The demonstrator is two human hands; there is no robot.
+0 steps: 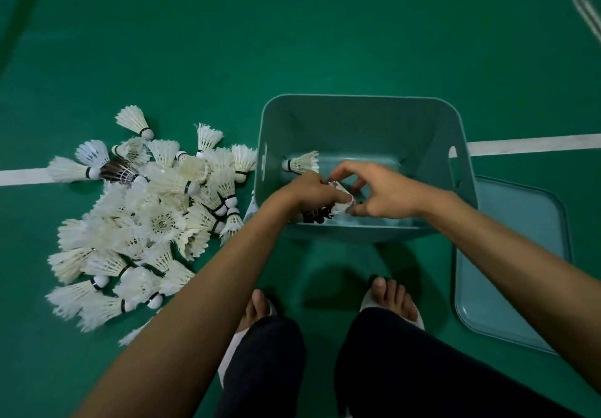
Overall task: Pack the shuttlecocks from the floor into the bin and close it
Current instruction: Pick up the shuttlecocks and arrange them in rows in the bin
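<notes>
The shuttlecocks (146, 222) lie in a loose heap on the green floor (325, 43), just left of the bin (357, 124). They are mostly white feather cones with rounded white cork tips and thin black bands, tumbled at all angles, and one dark-feathered shuttlecock (117, 170) is near the heap's far left edge. One white shuttlecock (300, 163) lies on its side inside the bin, its cork against the left wall. The bin is a smooth teal plastic tub with rounded corners, sloping walls and a handle slot in each short side, and it stands open. Its matching flat lid (514, 255), with a raised rim, lies on the floor just beside and partly behind the bin's right side. Both hands reach down into the near part of the bin and meet over a bunch (338, 204) of white and dark feathers. The left hand (309, 191) has its fingers curled round the bunch from the left, knuckles up. The right hand (380, 190) comes in from the right with bent fingers, and its thumb and fingertips pinch the white feathers. Both forearms are bare and stretch forward. Below them are two feet (390, 297) in pale slippers and dark trouser legs (266, 369). White court lines (19, 177) cross the floor.
</notes>
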